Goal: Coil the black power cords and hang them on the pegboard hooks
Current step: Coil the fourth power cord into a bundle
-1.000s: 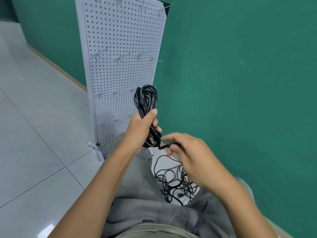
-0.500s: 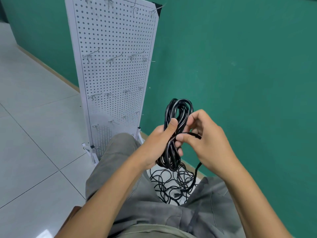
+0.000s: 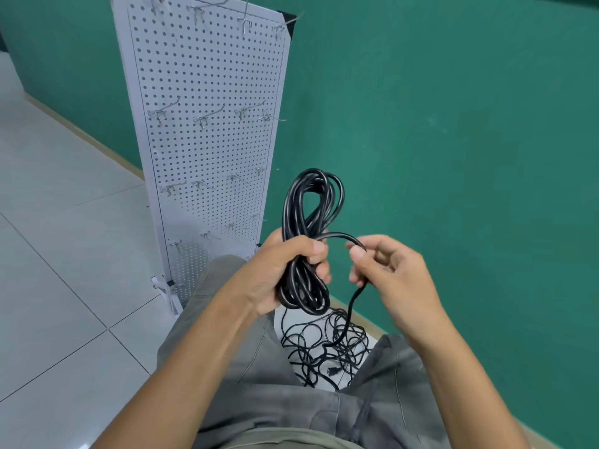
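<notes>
A coiled black power cord (image 3: 309, 202) stands upright in my left hand (image 3: 285, 264), which grips the bundle around its middle. My right hand (image 3: 385, 270) pinches the cord's loose tail (image 3: 340, 236) just right of the coil; the tail arcs from the bundle into my fingers and then hangs down toward the floor. A tangle of more black cords (image 3: 324, 345) lies on the floor between my knees. The white pegboard (image 3: 207, 92) stands behind and to the left, with several bare metal hooks (image 3: 202, 116) in rows.
A green wall (image 3: 453, 124) runs behind and to the right of the pegboard. Pale floor tiles (image 3: 64, 254) spread out to the left. My grey trouser legs (image 3: 227, 351) flank the cord pile. The pegboard's foot (image 3: 167, 286) stands near my left knee.
Both hands moved right, away from the pegboard, with the coil. My right hand drew the loose tail out to the right of the bundle.
</notes>
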The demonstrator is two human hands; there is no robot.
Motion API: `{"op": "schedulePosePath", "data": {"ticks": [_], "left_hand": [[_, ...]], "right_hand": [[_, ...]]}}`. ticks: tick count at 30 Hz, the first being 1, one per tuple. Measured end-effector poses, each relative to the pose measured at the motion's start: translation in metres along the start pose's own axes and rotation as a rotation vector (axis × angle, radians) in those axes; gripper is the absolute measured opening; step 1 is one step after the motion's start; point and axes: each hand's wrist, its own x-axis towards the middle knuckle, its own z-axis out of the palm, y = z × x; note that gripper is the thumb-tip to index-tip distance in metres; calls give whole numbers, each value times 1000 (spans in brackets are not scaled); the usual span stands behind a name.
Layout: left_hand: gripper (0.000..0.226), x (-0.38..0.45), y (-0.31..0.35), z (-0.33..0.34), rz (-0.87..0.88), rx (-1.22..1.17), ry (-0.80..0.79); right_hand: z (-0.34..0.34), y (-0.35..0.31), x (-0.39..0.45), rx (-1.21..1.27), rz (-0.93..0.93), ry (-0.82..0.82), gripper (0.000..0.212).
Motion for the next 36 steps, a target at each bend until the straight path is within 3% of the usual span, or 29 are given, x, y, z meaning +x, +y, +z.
{"op": "schedulePosePath", "data": {"ticks": [2, 6, 11, 15, 19, 22, 23, 28, 33, 36], "left_hand": [[22, 0, 3, -4, 6, 17, 51], [15, 2, 0, 2, -56, 52, 132], [18, 5, -11, 13, -160, 292, 163], [23, 5, -23, 23, -114, 501, 44], [14, 9, -26, 31, -29, 618, 40], [10, 10, -24, 28, 8, 651, 29], [12, 9, -23, 27, 5, 641, 16], [18, 6, -24, 28, -41, 409, -69], [9, 6, -32, 32, -157, 143, -5], [18, 6, -35, 30, -177, 35, 29]], "right_hand": [[-2, 10, -4, 129, 56, -10, 18], [5, 16, -8, 331, 11, 49, 18], [7, -2, -1, 89, -141, 126, 23], [9, -10, 12, -120, -152, 246, 27], [15, -12, 21, -80, -143, 290, 28], [19, -12, 21, -43, -170, 290, 13], [20, -13, 21, -35, -174, 283, 9], [19, -10, 30, -49, -107, 238, 27], [15, -9, 33, 35, -65, 218, 20], [14, -4, 33, 126, -10, 142, 38]]}}
